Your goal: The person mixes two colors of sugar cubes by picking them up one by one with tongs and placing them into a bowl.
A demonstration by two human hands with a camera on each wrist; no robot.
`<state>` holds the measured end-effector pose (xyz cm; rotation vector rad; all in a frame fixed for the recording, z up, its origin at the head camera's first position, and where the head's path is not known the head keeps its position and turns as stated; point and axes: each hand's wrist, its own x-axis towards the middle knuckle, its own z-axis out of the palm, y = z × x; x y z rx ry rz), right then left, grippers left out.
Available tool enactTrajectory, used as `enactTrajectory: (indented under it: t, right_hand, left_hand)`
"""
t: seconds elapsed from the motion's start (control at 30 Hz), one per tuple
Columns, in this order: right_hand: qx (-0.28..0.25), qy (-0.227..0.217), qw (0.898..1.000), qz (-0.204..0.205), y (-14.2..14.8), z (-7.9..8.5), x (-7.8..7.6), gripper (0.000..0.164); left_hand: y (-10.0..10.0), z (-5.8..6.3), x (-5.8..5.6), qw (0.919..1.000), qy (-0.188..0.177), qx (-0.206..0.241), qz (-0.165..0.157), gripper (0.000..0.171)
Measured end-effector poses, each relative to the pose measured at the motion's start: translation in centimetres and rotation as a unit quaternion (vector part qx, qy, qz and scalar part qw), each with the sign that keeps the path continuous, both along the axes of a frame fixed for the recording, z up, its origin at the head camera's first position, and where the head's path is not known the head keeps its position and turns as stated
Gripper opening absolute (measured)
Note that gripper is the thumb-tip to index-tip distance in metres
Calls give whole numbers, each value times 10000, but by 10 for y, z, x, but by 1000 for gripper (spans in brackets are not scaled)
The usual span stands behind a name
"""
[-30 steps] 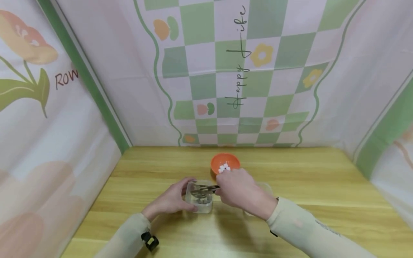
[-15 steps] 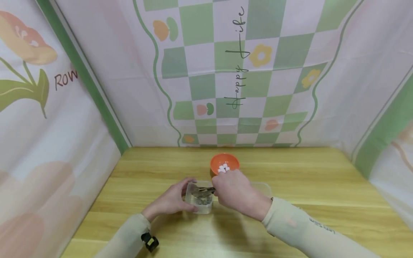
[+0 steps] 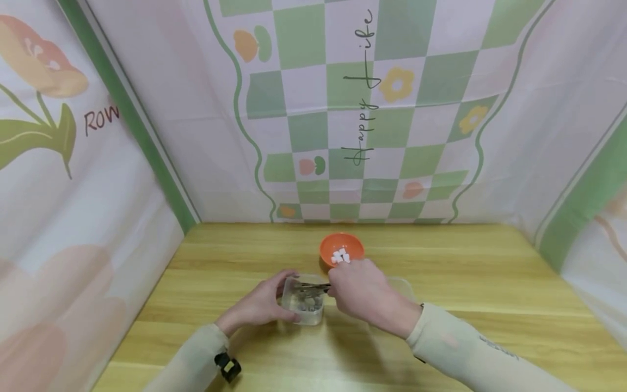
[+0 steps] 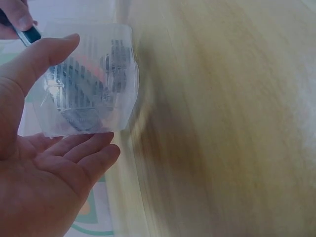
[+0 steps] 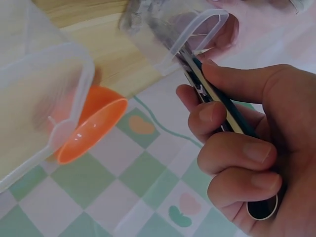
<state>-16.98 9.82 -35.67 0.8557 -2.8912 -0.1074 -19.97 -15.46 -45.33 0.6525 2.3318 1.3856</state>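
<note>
My left hand [image 3: 264, 299] holds a small clear plastic container [image 3: 310, 319] from its left side, thumb on the near wall and fingers on the far side. Metal tongs [image 3: 315, 288] with dark handles are in the grip of my right hand [image 3: 364, 294]; their slotted heads reach into the container. Silvery grey pieces [image 3: 307, 306] lie at its bottom, blurred through the plastic in the left wrist view. In the right wrist view, curled fingers [image 5: 237, 148] wrap the tongs' handles [image 5: 217, 94]. Just beyond my right hand stands an orange bowl [image 3: 343, 240] with several white cubes [image 3: 340, 256] in it.
A second clear container [image 3: 404, 285] stands to the right, partly hidden behind my right forearm; its rim [image 5: 90, 71] shows large in the right wrist view. The wooden table [image 3: 245, 245] meets a patterned cloth backdrop [image 3: 372, 109] at the back, with cloth at both sides.
My right hand shifted slightly left, then back right, with the tongs. The tongs' heads look narrower and sit a little higher in the container. My left hand and the container stay put.
</note>
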Motion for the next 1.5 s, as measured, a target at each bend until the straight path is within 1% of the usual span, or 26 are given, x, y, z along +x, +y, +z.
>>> enactTrajectory:
  t: [0.13,0.27,0.37,0.6,0.7,0.93,1.03,1.17,1.27,1.5]
  right_hand:
    - [-315,-216,9992,-147,7,0,3,39]
    - [-626,-350,9971,-242,15,-2,6,45]
    - [-703,-358,9964,-296,20,-4,8,47]
    - [-746,-309,9957,-454,29,-8,12,44]
    - [-914,-239,9948,-386,34,-10,15,43]
    - [-1376,162,9903,-52,47,-16,26,45]
    - [-1530,259,9879,5,50,-17,29,41]
    - [-1626,306,9862,-29,53,-18,31,32]
    - [-1654,317,9857,-59,55,-18,33,31]
    - [-1735,423,9839,26,58,-18,36,36]
  left_hand:
    - [0,1,0,10000,-20,-2,-1,98]
    - [0,1,1,9999,-9,-122,72,100]
    - [0,1,0,9998,17,-176,107,101]
    - [0,0,1,9999,-7,-120,64,99]
    - [0,0,1,9999,-13,-101,68,99]
    - [1,0,2,9999,-28,-83,92,101]
    - [2,1,1,10000,-22,-65,65,102]
    - [2,3,1,10000,13,-77,48,104]
    - [2,4,2,9999,29,-114,66,105]
    - [3,4,3,10000,-4,-74,61,106]
